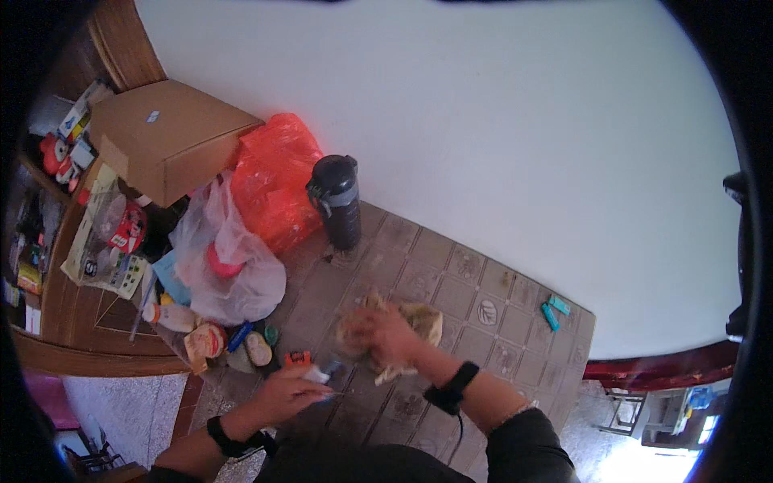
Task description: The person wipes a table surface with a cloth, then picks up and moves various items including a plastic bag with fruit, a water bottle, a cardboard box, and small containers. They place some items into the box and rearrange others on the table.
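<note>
My right hand [386,335] presses on a crumpled yellowish-tan cloth [429,323] lying on the brown patterned tabletop [410,404]; the fingers are blurred. My left hand [287,392], near the table's front edge, holds a small white object [316,375], partly hidden by the fingers. Just behind the left hand lies a small orange packet [297,358]. A blurred bluish thing at its fingertips is too unclear to name. Beyond the cloth, a dark bottle with a handled lid [342,208] stands upright by the wall. Two teal objects [550,317] lie at the right end of the table.
A cardboard box [175,133], a red plastic bag [278,181] and a translucent white bag [235,271] crowd the left. Before them lie a small white bottle [172,317], a blue item [240,337] and a round-ended container [258,349]. A white wall [483,139] borders the table's back.
</note>
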Demonstrator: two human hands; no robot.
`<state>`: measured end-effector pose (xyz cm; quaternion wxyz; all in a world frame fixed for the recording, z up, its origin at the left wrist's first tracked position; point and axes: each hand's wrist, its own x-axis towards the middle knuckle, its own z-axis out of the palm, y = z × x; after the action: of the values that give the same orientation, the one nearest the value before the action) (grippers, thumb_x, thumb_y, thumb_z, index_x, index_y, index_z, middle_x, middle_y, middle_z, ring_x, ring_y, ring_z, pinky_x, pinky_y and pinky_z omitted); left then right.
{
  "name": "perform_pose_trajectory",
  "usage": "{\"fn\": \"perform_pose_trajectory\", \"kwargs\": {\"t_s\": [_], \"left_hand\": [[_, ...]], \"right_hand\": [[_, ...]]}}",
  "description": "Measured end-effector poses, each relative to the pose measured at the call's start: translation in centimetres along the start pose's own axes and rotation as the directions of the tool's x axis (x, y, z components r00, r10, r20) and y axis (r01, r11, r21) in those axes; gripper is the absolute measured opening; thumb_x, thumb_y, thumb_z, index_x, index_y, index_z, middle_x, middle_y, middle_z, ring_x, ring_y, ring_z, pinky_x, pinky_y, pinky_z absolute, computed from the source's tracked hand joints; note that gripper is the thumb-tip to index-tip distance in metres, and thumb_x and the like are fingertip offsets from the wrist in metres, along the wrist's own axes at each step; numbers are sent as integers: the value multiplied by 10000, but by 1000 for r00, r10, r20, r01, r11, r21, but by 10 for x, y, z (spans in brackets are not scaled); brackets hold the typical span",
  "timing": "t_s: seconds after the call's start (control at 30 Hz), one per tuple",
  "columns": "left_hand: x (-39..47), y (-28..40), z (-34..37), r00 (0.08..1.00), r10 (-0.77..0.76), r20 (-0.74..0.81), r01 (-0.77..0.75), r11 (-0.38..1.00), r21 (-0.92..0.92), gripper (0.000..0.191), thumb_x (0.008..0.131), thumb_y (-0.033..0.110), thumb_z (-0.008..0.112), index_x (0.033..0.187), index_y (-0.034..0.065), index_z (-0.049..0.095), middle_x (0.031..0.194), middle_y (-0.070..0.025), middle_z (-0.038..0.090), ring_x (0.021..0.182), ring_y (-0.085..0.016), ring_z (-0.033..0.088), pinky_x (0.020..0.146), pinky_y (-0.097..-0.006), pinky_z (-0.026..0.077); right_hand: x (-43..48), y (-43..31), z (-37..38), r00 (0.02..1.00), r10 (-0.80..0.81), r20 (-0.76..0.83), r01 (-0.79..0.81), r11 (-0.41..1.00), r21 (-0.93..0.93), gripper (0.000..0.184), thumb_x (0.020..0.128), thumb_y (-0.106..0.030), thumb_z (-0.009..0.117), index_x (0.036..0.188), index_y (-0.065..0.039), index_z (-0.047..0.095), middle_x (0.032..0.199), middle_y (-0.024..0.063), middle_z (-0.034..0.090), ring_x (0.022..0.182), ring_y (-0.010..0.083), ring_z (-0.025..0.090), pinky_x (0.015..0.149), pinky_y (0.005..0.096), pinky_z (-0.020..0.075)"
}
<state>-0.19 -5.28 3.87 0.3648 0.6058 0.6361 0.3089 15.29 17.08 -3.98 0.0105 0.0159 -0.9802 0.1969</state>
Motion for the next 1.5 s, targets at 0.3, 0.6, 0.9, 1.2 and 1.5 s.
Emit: {"fn": "perform_pose_trajectory", "kwargs": {"t_s": [0.3,0.6,0.9,1.2,1.5], "left_hand": [[-81,-42,2,888,-335,-316,208,904,-374,367,775,129,635,1126,48,561,1180,-150,517,1061,-285,518,906,-328,399],[-22,-50,18,977,-208,47,173,901,397,454,683,179,692,1104,75,561,1323,-273,292,1190,-384,371,969,-387,351],[-40,-68,8,998,-54,-38,62,962,265,307,672,155,698,947,51,606,927,-159,487,894,-331,527,767,-387,444],[-57,-76,-13,998,25,-58,-4,942,335,265,710,92,657,945,7,569,939,-173,501,893,-364,524,750,-408,441],[-90,-70,-36,975,-54,215,78,992,-104,377,727,156,689,1050,13,559,942,-134,605,869,-228,586,783,-334,446]], "right_hand": [[-137,-102,9,959,242,-144,-170,906,388,491,595,-10,601,1065,-150,620,1193,52,549,1124,281,487,953,391,386],[-223,-75,-7,-17,975,-222,-988,18,155,602,646,-230,614,1237,-194,501,1415,70,286,1324,299,209,1013,543,245],[-68,-171,88,497,826,-264,-832,540,124,452,610,-126,630,1058,-188,614,1238,38,480,1172,317,396,894,480,368],[-120,-236,63,310,736,-602,-689,610,391,506,574,-20,561,1062,-143,613,1076,94,603,1006,289,559,855,389,452],[-195,-165,66,-56,938,-341,-997,-73,-38,732,651,-196,591,1342,-212,350,1396,94,314,1282,296,289,976,513,324]]}}
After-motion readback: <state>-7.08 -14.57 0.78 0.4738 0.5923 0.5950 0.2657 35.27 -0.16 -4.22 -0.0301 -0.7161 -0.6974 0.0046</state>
